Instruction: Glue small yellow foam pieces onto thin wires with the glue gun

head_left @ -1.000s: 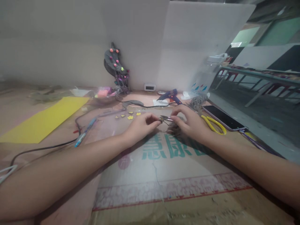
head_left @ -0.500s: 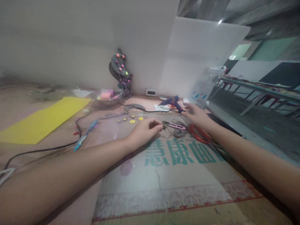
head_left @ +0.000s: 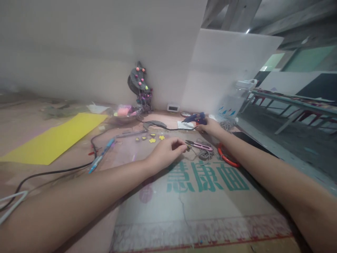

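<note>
Head view, centre of frame: left hand (head_left: 167,153) rests on the cardboard worktop (head_left: 200,207), its grip pinched shut on something small, seemingly twine. Right hand (head_left: 210,127) reaches the blue glue gun (head_left: 194,118) at upper centre; whether its grip has closed cannot be told. Pink snips (head_left: 200,145) lie between.

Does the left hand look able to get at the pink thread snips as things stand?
Probably yes. The left hand rests with its fingertips just short of the pink thread snips, nothing lying between them, while the right hand is away at the glue gun.
</note>
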### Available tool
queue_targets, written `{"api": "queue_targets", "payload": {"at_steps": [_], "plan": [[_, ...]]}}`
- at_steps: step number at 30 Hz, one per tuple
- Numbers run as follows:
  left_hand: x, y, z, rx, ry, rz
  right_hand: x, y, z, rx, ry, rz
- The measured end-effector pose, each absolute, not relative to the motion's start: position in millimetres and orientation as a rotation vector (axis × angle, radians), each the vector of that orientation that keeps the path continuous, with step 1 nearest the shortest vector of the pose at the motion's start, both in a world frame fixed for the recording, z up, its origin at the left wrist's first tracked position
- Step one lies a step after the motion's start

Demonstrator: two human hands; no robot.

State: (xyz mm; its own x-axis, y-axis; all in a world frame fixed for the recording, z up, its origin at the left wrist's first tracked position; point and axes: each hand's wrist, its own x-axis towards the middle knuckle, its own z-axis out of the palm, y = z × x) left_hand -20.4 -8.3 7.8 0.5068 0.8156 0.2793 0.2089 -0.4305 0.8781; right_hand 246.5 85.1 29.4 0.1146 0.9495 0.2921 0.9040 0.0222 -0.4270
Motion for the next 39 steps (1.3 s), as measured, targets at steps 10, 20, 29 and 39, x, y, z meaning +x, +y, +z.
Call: {"api": "queue_targets", "payload": {"at_steps": [10,20,29,39], "plan": [[-21,-8,8,1.913,0.866,0.956,240,31,55,-1.834,-1.718,0.186],[-20,-7,9,1.880,0.916,0.956,215,-49,29,-1.516,-1.708,0.252],[-20,-7,10,1.872,0.956,0.984,213,-52,16,-1.495,-1.795,0.056],[-24,0,5,1.881,0.985,1.072,217,-53,20,-1.587,-1.827,0.265]]}}
